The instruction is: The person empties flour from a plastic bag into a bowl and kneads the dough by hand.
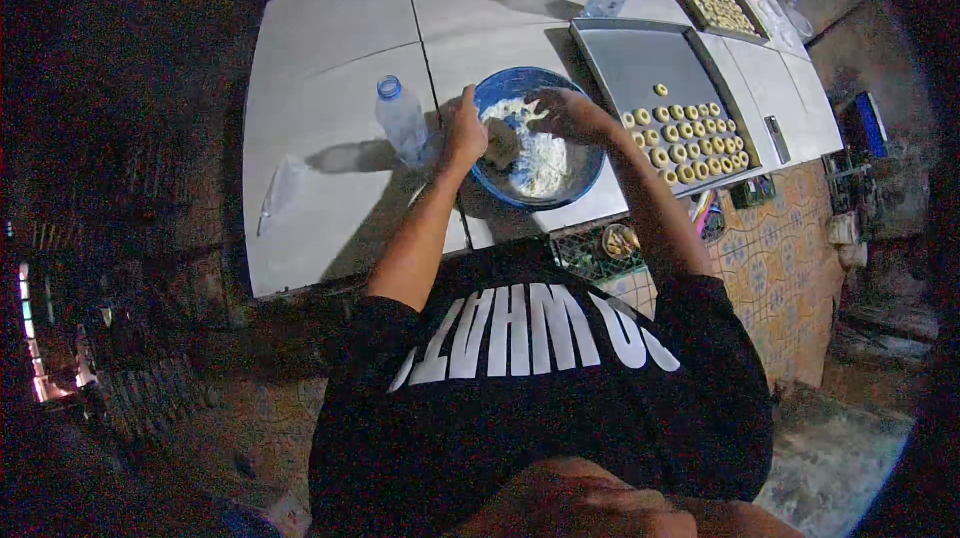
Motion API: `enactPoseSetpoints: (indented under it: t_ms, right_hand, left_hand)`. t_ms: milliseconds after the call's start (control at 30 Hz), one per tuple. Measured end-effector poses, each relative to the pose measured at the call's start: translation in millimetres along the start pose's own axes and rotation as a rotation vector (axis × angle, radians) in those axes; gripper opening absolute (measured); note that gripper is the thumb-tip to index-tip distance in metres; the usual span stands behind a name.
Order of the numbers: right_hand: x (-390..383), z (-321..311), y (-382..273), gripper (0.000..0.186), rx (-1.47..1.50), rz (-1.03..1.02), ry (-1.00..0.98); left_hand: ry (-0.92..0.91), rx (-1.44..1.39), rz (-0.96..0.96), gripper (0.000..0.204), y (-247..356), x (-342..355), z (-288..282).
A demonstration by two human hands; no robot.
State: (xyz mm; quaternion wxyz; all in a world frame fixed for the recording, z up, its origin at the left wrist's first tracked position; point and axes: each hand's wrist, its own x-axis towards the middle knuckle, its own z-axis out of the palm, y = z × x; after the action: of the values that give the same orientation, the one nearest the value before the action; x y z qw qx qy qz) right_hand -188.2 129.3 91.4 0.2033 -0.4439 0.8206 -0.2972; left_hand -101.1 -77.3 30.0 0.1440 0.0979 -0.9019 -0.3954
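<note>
Flour [545,160] at upper centre seems mid-mixing (left hand [465,133] clasping the bowl [513,83], right hand [568,116] hold unclear), calling for thorough blending.

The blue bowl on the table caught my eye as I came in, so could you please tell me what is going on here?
A person in a black shirt is working at the blue bowl. The left hand is at its left rim, while the right hand reaches inside, at a pale, powdery mix. To the right, a metal tray holds small ring-shaped pieces, mostly in rows. A clear bottle stands left of the bowl.
</note>
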Motion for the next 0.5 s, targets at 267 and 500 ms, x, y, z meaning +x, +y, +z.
enactPoseSetpoints:
  t_ms: [267, 500]
  right_hand:
    - [4, 100, -49, 0.066, -0.037, 0.177, 0.411]
    - [-16, 95, -16, 0.030, 0.496, 0.125, 0.622]
  left_hand:
    - [0.142, -0.055, 0.191, 0.065, 31, 15, -20]
    - [0.004, -0.115, 0.156, 0.052, 59, 18, -35]
